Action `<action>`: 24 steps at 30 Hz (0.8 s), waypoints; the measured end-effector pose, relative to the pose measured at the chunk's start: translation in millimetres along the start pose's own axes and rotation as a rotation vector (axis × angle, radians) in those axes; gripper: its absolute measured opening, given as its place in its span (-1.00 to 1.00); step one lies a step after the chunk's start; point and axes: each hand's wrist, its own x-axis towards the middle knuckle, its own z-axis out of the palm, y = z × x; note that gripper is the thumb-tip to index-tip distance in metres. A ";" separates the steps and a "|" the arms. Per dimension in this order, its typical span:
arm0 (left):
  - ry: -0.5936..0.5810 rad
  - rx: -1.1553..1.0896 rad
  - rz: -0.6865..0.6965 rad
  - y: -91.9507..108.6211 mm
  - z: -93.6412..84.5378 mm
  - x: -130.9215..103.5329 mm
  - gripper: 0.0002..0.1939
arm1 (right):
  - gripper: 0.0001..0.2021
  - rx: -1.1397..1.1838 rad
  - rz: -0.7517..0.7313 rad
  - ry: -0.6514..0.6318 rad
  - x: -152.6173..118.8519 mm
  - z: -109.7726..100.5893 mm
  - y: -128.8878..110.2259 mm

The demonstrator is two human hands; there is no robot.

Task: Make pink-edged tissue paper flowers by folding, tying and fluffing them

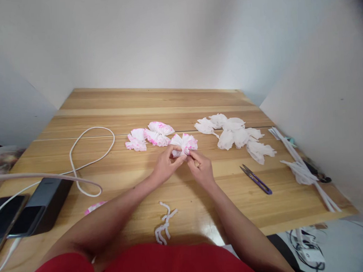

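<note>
A white paper flower with pink edges (pixel 186 142) is held up over the middle of the wooden table. My left hand (pixel 166 165) pinches its left side and base, and my right hand (pixel 201 167) pinches it low on the right. The fingertips of both hands nearly meet under the petals. Just left of it lie more pink-edged paper flowers (pixel 158 134). Several plain white paper flowers (pixel 233 130) lie to the right. Short white twisted strips (pixel 166 225) rest near my body.
Purple-handled thread snips (pixel 256 180) lie at the right. Long white strips (pixel 303 165) run along the right edge. A looped white cable (pixel 93 162), a dark box (pixel 52 201) and a phone (pixel 8 212) are at the left. Part of a pink-edged piece (pixel 94 207) shows beside my left forearm.
</note>
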 end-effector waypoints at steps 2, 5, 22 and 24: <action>0.005 0.052 -0.002 0.1 0.7 0.1 -0.69 | -0.83 -0.046 -0.069 0.023 -0.1 0.9 1.3; 0.014 0.117 -0.028 -0.5 0.9 0.2 -0.67 | -0.81 -0.116 -0.159 0.030 -0.5 1.9 2.3; 0.016 -0.703 -0.274 -9.5 0.9 7.6 -0.72 | -0.77 0.461 0.442 0.013 4.6 2.3 8.1; 0.020 -0.604 -0.219 -8.3 0.3 5.8 -0.73 | -0.76 0.409 0.411 0.029 4.3 1.0 4.9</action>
